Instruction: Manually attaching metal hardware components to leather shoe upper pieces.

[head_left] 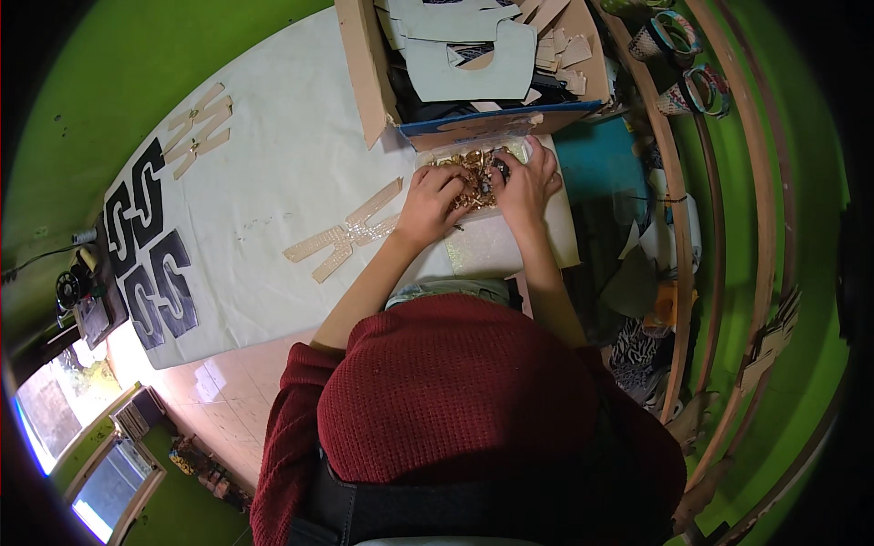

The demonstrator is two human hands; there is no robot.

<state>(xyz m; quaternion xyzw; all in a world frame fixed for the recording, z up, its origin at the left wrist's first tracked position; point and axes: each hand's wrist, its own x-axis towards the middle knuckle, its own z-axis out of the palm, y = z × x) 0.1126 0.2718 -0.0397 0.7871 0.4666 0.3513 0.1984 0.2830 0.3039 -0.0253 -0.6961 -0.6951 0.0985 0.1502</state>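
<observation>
A clear plastic box [492, 146] filled with small gold-coloured metal pieces [475, 173] sits in front of a large cardboard carton. My left hand [433, 202] reaches in over the box's left side, its fingers curled among the metal pieces; whatever it pinches is too small to make out. Across the box's right side lies my right hand [528, 185], thumb inside by a dark patch among the pieces, other fingers around the outside. Left of my left forearm, a beige textured letter-like cutout [339, 238] lies flat on the white-covered table [264, 173].
The carton [364, 77] holds pale pattern pieces [469, 59] and scraps. More beige cutouts [198, 129] and black S-shaped cutouts [168, 278] lie towards the table's left edge. A sparkly pale sheet [478, 247] is close to my body. Wooden rails [669, 191] stand on the right.
</observation>
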